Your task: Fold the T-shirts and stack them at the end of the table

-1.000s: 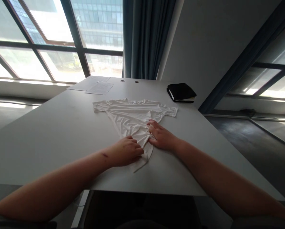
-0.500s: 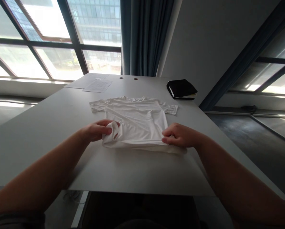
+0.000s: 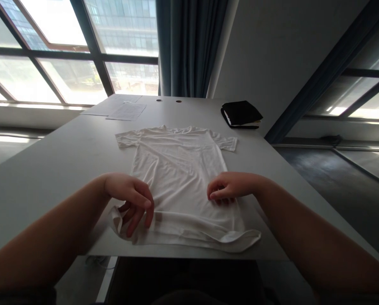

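Observation:
A white T-shirt [image 3: 179, 169] lies on the pale table, its neck toward the far side and its hem near the front edge. The hem is wavy, with its right corner curled. Over the lower left of the shirt is my left hand [image 3: 134, 201], fingers apart and pointing down, holding nothing. My right hand [image 3: 225, 186] rests at the shirt's right side with its fingers curled. Whether any cloth is between those fingers is hidden.
On the table [image 3: 90, 148], a black folder [image 3: 242, 113] lies at the far right. Papers [image 3: 125, 111] are at the far left. A dark chair [image 3: 186, 279] stands at the front edge. Windows and a blue curtain [image 3: 189, 51] are behind.
The shirt's lower part, gathered in both hands before, now lies spread nearer the front edge. My left hand has let go and moved down. My right hand has shifted slightly left.

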`<state>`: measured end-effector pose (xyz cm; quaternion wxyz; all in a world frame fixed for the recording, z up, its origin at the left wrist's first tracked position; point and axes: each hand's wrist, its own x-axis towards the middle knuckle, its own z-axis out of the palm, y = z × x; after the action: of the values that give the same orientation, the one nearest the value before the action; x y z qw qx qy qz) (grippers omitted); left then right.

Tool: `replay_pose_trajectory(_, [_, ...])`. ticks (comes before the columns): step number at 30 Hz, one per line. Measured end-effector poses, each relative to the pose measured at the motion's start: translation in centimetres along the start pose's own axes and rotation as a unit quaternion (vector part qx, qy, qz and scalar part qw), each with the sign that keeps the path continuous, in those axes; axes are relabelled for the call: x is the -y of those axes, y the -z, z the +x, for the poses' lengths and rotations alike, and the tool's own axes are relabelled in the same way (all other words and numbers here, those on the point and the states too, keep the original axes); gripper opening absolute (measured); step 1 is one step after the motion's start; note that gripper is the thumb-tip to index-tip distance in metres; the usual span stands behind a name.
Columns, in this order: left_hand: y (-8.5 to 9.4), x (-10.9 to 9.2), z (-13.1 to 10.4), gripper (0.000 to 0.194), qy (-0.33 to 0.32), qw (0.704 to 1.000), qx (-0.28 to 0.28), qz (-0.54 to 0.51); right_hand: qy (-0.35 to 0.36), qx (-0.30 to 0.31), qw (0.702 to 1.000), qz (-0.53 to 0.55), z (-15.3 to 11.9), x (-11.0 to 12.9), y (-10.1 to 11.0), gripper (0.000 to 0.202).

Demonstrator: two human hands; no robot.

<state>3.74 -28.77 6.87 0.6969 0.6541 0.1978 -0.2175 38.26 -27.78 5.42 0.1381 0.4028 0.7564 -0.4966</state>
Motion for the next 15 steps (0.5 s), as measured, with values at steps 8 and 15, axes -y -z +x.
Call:
replay_pose_trajectory(8, [-3.3,-1.9,2.8,0.040,0.098,0.990,0.103,-0.002,0.053,0.084,0.990,-0.104,-0.1,2.3,-3.1,0.034])
replay_pose_trajectory(15, [-2.5,-0.1,2.2,0.039,0.125,0.967,-0.159,0.157,0.044,0.065,0.966,-0.247,0.2,3.5,-5.5,0.013])
